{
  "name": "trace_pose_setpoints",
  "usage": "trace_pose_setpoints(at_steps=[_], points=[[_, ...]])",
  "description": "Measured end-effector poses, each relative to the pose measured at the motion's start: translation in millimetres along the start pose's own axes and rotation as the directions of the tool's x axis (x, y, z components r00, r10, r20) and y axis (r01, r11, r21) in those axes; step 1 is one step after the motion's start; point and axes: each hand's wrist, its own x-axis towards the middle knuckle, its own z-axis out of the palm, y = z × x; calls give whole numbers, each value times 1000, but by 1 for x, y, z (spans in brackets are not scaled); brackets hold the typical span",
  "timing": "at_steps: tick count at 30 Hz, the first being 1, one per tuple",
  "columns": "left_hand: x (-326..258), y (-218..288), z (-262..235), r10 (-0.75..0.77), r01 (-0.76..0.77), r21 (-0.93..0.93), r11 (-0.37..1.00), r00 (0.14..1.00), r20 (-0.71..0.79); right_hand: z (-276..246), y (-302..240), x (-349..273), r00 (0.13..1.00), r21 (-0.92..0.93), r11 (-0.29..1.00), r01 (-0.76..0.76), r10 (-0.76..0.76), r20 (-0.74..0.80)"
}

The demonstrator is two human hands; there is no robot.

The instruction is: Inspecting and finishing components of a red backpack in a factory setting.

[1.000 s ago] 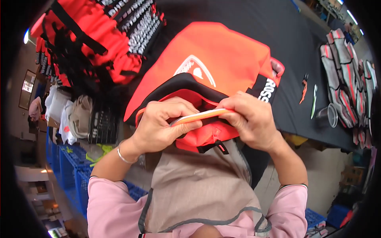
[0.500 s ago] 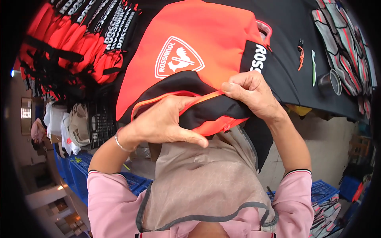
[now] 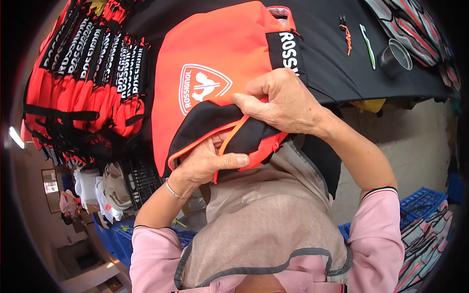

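An orange and black fabric bag [image 3: 215, 63] with a white crest lies on the black table [image 3: 332, 63] in front of me. My left hand [image 3: 207, 163] grips its near black edge from below, thumb pressed across the orange piping. My right hand [image 3: 281, 105] pinches the same edge from above, fingers curled over the black panel and an orange strap [image 3: 233, 137]. Both hands sit close together at the bag's lower rim, just above my beige apron [image 3: 264, 224].
A stack of matching orange and black bags [image 3: 83, 78] fills the table's left side. At the far right lie an orange cord [image 3: 347, 36], a green tool [image 3: 367, 45], a dark cup [image 3: 394, 54] and grey patterned pieces [image 3: 415, 29]. Blue crates [image 3: 422, 200] stand on the floor.
The view has dropped closer to the bag. My left hand slid under the bag's near edge, and my right hand moved from the orange strip to grip the black edge from above.
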Motion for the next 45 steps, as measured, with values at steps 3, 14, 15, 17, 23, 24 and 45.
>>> trace_pose_setpoints(at_steps=[3,14,15,17,23,24,45], points=[[2,-7,1,-11,13,-41,999,998,58,1,6,-1,1000,-65,998,17,-18,-13],[13,4,20,-95,85,157,984,994,57,-1,39,-4,991,-146,989,-6,-13,-130],[16,3,25,-40,36,130,991,999,30,3,40,-5,975,-227,970,91,-133,-177],[20,3,27,15,-15,20,1000,1000,-11,3,35,-8,958,-318,938,140,-210,-196],[18,-7,30,8,-8,-27,1000,1000,-14,5,36,-20,910,-347,897,274,-358,-207],[16,-9,32,19,-19,-17,1000,1000,-13,5,32,-22,912,-343,900,270,-353,-210],[25,-29,43,225,-224,153,963,974,12,6,25,10,969,-320,915,246,-231,84]])
